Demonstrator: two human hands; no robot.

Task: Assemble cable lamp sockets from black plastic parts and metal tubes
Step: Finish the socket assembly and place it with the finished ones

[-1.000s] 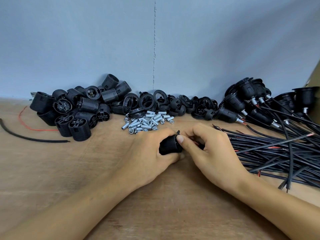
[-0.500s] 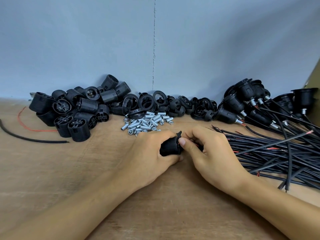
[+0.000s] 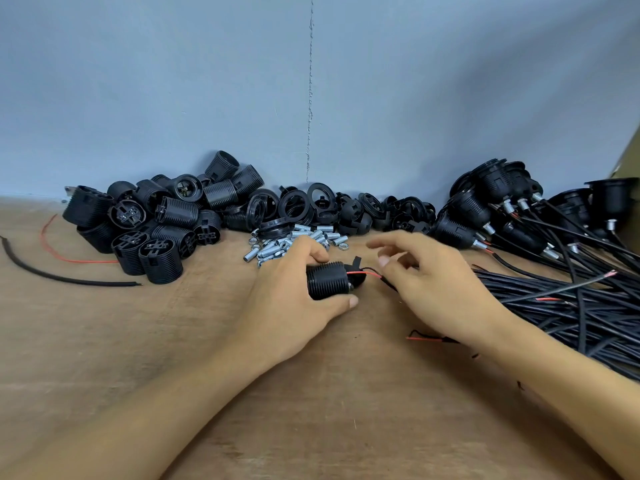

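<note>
I noted the ribbed socket body [image 3: 327, 280] lying sideways at mid-table, the left hand [image 3: 294, 292] curled round it, thumb at the near side. A red wire [image 3: 367, 271] ran from its end toward the right hand [image 3: 436, 289], whose fingers were loosely spread and blurred. Metal tubes [image 3: 294, 242] lay just behind. The cable bundle [image 3: 571, 306] crowded the right edge. Bare table [image 3: 173, 341] lay open to the left and front.

Wooden table [image 3: 104, 358] against a blue-grey wall [image 3: 156, 81]
</note>
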